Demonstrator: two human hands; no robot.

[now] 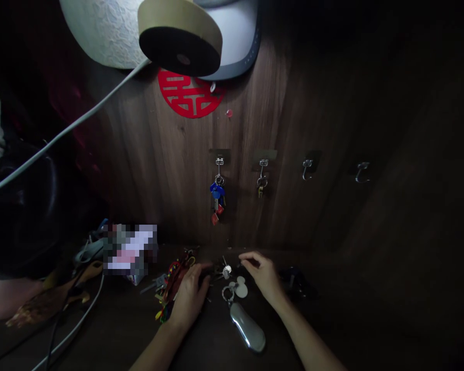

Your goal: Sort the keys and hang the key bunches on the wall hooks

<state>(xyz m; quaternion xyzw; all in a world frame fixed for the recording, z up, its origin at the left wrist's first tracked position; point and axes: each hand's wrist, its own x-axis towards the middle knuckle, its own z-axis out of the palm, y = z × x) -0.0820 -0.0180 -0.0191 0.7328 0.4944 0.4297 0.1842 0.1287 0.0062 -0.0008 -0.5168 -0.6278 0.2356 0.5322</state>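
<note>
Box [133, 255] pixelated, red emblem [188, 95] half hidden, key bunch [173, 283] partly behind left hand [189, 299], 2 forearms [160, 340] cropped below

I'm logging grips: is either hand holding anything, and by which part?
It cannot be told: around the left hand and right hand, the keys show too dimly.

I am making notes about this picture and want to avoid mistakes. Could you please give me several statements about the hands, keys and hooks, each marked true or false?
1. Four hooks are fixed on the wooden panel. True.
2. All four hooks carry keys. False: only the left two carry keys.
3. The left hand is next to the colourful bundle. True.
4. The right hand reaches up to a hook. False: the right hand is well below the hooks.
5. The round red decoration is higher than the hooks. True.
</note>
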